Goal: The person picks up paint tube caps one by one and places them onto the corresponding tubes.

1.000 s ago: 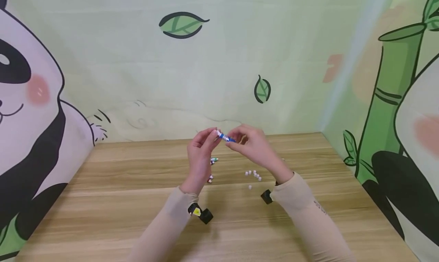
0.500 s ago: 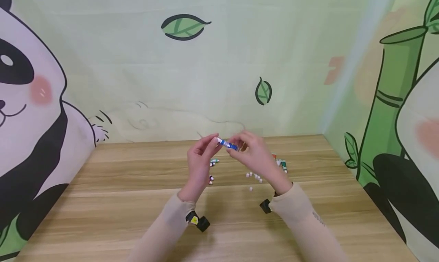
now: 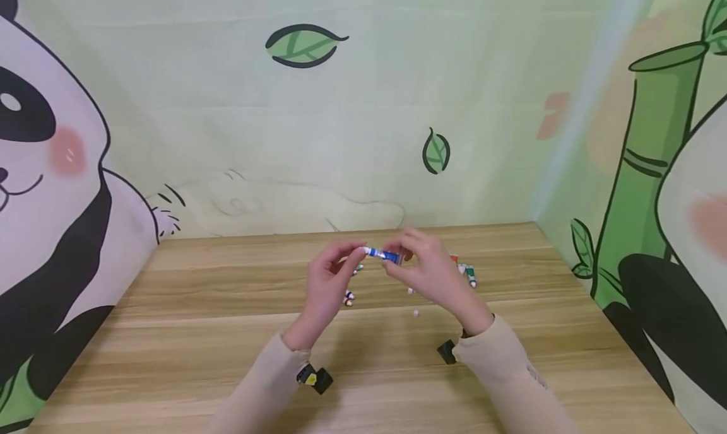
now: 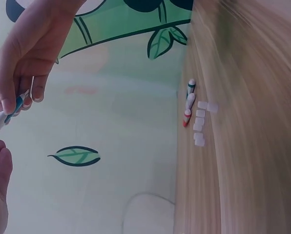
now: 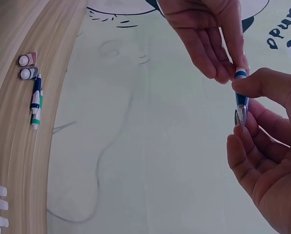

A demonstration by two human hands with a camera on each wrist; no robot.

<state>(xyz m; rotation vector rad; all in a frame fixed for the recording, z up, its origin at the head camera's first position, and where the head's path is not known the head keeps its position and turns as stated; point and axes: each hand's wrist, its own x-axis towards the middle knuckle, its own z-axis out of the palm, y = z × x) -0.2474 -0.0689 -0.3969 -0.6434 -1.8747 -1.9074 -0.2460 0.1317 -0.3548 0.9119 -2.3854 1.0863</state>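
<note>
Visibly shiny blue tube (image 3: pixel 387 256), white tip (image 3: pixel 368 250); left hand (image 3: pixel 328 276), right hand (image 3: pixel 427 267) pinch opposite ends

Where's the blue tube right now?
In the head view, the blue tube is just right of center, held over the table, left hand at its white end, right hand at the other.

A: Head view, light?
B: Bright, diffuse; soft shadows on the tabletop (image 3: pixel 142 358) near both sleeves (image 3: pixel 264 380); pale streak (image 3: pixel 589 106) down the backdrop (image 3: pixel 375 137) (glare or print, unclear).
A: Wrist views?
B: Dimmer, greyer; white cubes (image 4: pixel 199 125) soft-edged, markings on the blue tube (image 5: pixel 241 101) illegible.
</note>
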